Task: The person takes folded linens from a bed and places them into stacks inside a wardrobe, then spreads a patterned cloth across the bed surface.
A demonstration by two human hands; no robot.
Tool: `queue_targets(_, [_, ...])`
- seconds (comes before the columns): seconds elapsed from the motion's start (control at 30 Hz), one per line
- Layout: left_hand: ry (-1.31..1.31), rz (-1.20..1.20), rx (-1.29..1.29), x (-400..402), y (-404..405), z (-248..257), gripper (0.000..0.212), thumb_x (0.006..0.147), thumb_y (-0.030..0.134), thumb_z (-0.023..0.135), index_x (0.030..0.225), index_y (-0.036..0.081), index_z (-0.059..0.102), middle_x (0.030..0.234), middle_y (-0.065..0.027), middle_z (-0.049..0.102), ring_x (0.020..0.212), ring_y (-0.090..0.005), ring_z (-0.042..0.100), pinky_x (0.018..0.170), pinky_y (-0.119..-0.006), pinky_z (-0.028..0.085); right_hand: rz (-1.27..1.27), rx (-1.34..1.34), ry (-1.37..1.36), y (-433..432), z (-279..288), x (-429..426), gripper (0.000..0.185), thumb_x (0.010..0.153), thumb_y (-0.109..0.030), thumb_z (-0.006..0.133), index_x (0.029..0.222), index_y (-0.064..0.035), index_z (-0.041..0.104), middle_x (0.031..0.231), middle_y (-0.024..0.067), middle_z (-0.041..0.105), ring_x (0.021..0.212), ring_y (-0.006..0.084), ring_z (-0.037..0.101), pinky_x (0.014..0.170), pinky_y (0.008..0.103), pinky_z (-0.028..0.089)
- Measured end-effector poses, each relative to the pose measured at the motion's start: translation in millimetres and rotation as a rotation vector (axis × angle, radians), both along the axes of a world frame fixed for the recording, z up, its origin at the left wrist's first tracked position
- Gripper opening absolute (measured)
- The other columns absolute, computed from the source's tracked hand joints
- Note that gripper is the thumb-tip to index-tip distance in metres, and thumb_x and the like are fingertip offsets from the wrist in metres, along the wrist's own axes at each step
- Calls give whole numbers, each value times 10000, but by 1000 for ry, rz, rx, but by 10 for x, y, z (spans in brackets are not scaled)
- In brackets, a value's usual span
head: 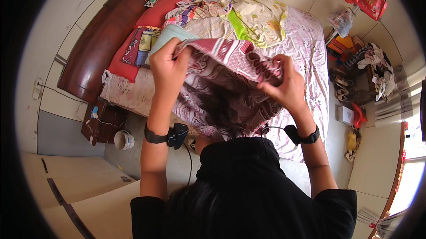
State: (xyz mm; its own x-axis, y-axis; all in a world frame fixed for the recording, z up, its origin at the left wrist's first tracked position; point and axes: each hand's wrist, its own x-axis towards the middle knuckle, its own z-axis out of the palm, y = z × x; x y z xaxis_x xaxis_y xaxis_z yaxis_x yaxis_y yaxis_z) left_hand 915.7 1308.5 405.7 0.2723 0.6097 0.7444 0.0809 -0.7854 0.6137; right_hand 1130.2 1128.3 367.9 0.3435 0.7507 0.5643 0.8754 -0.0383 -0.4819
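Note:
A maroon, pink and white patterned cloth [229, 54] hangs in front of me, its upper edge raised between my hands. At its left corner my left hand [169, 64] pinches the fabric between thumb and bent fingers. My right hand [288, 82] has the opposite edge between its fingers and thumb, with the thumb spread away from the forefinger. Folds of the cloth drop towards my body, and dark hair covers part of them. Behind the cloth lies a bed with a floral sheet [314, 59]. A pale green folded cloth [173, 34] is close beyond my left hand.
Red pillows [154, 11] lie along the dark wooden headboard [100, 36], near folded textiles [146, 44]. A yellow-green printed cloth [263, 16] and a plaid cloth [196, 11] lie crumpled across the bed. Left, a white bucket [124, 140] stands by a nightstand [100, 119]. Shoes [341, 87] line the right side.

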Motion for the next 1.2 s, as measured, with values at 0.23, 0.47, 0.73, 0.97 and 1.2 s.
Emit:
queue_targets(0.23, [254,-272,7,245,-530,164,183,703,107,701,750,32,541,604,-123,552,522,-265,561,475,-342,420,68,-179,-80,189,-138,-232,929,544,-271,828,1309,-69,341,1100,176,525,902,341,596,742,383,505])
queue_targets(0.47, [325,-274,19,262,-749,-260,333,665,84,725,926,42,522,777,-132,597,670,-275,620,579,-335,483,415,-66,25,442,-160,-206,370,591,-23,659,950,-72,585,810,143,618,749,359,593,652,384,489])
queue_targets(0.73, [351,-216,-223,96,-344,-1938,100,775,37,568,855,4,617,863,-183,572,823,-339,560,719,-405,451,178,242,176,456,566,-129,257,638,13,677,880,-17,596,737,127,618,675,221,622,628,285,471])
queue_targets(0.97, [145,-594,-570,82,-804,-1899,454,858,240,583,1168,-27,388,1209,-232,471,1150,-365,466,935,-376,386,32,549,48,695,951,180,181,704,51,584,864,-8,645,734,131,658,678,203,655,632,277,482])
queue_targets(1.2, [171,-247,71,89,-762,-1972,402,702,221,745,969,10,531,1340,-228,316,1246,-443,332,984,-510,345,-191,514,-187,1485,1285,332,166,790,-130,612,917,-24,631,811,151,652,753,241,635,682,325,467])
